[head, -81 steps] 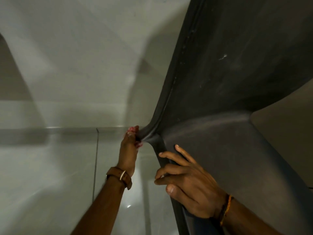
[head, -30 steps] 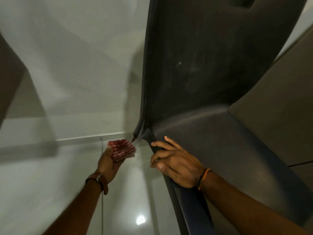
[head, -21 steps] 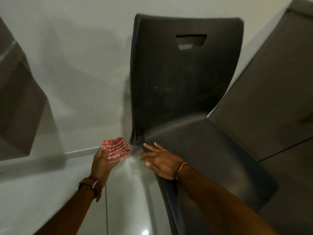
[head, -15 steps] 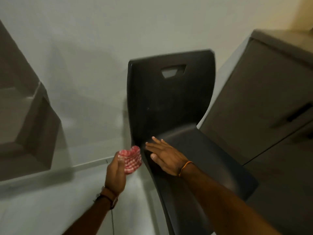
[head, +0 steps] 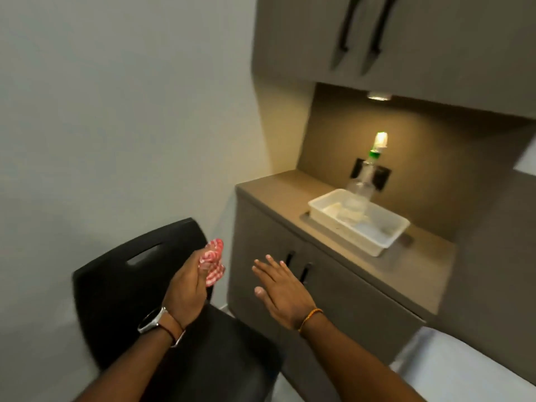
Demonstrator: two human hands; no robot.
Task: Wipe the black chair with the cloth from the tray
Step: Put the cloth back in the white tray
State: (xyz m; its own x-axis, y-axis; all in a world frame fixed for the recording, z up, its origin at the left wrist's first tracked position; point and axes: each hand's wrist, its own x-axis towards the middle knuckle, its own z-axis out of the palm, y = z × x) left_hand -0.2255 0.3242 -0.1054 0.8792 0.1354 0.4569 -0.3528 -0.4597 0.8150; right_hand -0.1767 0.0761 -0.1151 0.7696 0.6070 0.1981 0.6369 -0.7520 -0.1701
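Looking at it big-picture, the black chair (head: 121, 288) sits below and to the left of both your hands, backrest upright against the wall, seat running toward you. The white tray (head: 359, 224) is up on the counter (head: 272, 195) to your right, well apart from the chair. Your left hand (head: 185, 288) is the nearer one to the backrest, fingers bunched tight around the red checked cloth (head: 213, 264). Your right hand (head: 280, 288) hovers flat with fingers spread, holding nothing. Heads up: everything's motion-blurred, your arms cover much of the seat, and the chair legs are out of view.
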